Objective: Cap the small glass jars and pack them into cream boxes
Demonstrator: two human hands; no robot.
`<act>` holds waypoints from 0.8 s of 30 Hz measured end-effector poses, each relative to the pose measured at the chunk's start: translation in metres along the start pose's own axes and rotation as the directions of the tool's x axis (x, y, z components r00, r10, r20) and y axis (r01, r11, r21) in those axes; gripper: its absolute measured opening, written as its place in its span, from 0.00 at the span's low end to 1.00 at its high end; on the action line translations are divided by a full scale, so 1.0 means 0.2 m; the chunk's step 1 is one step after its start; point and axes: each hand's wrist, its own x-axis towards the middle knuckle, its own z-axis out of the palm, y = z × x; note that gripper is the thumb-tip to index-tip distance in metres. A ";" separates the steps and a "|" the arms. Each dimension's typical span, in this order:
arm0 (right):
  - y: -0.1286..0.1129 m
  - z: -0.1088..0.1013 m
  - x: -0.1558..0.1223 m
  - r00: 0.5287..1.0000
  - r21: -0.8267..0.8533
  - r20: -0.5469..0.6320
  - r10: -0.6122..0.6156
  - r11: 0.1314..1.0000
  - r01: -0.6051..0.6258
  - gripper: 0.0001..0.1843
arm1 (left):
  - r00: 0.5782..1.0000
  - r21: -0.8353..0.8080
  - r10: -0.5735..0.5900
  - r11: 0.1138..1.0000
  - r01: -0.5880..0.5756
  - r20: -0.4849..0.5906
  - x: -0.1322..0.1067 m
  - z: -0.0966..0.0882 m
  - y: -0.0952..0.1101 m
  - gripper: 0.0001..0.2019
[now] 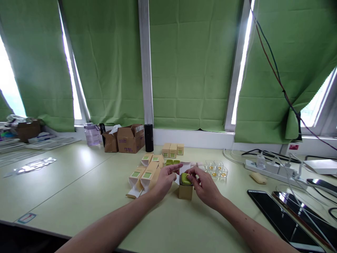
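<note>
My left hand (165,179) and my right hand (206,186) meet over a small tan box (185,192) standing on the pale green table (79,182). A green rounded item (185,179) sits in the top of that box, with a white flap or insert behind it. Fingers of both hands are curled and pinch at the green item and the box's top. Just left of my left hand lie several open tan cartons with green labels (143,175).
Three closed tan boxes (173,150) stand behind, with clear small cups (216,168) to the right. Brown cardboard boxes (130,138), a black cylinder (149,137) and a purple bottle (92,134) line the windowsill. A power strip (271,168), cables and dark tablets (279,214) fill the right side.
</note>
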 end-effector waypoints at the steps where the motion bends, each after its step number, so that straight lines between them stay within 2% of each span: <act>1: 0.00 0.00 0.00 1.000 0.004 -0.006 0.001 1.000 -0.001 0.08 | 1.000 -0.002 -0.001 1.000 0.001 0.000 0.00 0.00 0.00 0.31; 8: 0.00 0.01 0.01 0.997 0.020 -0.047 -0.068 0.997 0.069 0.07 | 1.000 0.010 0.012 1.000 -0.012 0.002 0.01 0.00 -0.01 0.31; 24: 0.01 0.03 0.01 0.998 0.043 -0.062 0.012 0.999 -0.010 0.08 | 1.000 0.012 0.002 1.000 -0.002 0.005 0.00 0.00 0.01 0.33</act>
